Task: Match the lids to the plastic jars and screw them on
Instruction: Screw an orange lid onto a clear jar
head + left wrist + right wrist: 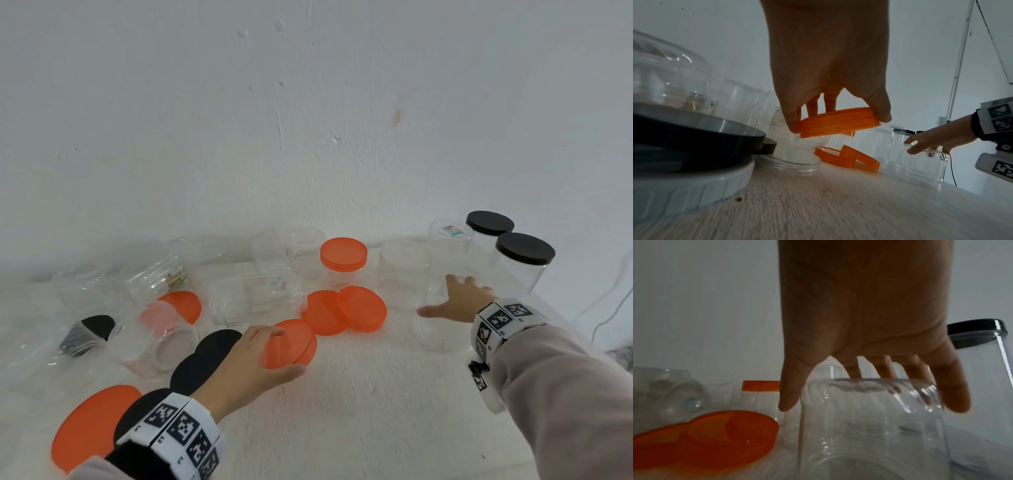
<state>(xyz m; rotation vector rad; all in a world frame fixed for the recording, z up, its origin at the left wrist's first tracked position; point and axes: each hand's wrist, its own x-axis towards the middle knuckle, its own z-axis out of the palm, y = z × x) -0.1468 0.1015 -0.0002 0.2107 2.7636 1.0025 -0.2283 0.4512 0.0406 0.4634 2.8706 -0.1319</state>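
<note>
Everywhere on the pale table (359, 394) lie clear jars and loose lids. Two jars with black lids (525, 248) stand at the far right by the wall, and a jar capped in orange (343, 254) stands at the back middle. Two loose orange lids (342, 313) overlap in front of it, black lids (202, 359) lie near the left wrist, and a large orange lid (89, 425) sits at the near left edge. Several empty jars lie tipped on the left.

The left hand (253, 363) pinches an orange lid (838, 121) by its rim, thumb on one side and fingers on the other, lifted clear of the table and tilted. The right hand (459, 301) is spread over an upside-down clear jar (869, 426) standing on the table at the right, with fingertips (855, 374) on its flat bottom and the thumb and little finger reaching down its sides.
</note>
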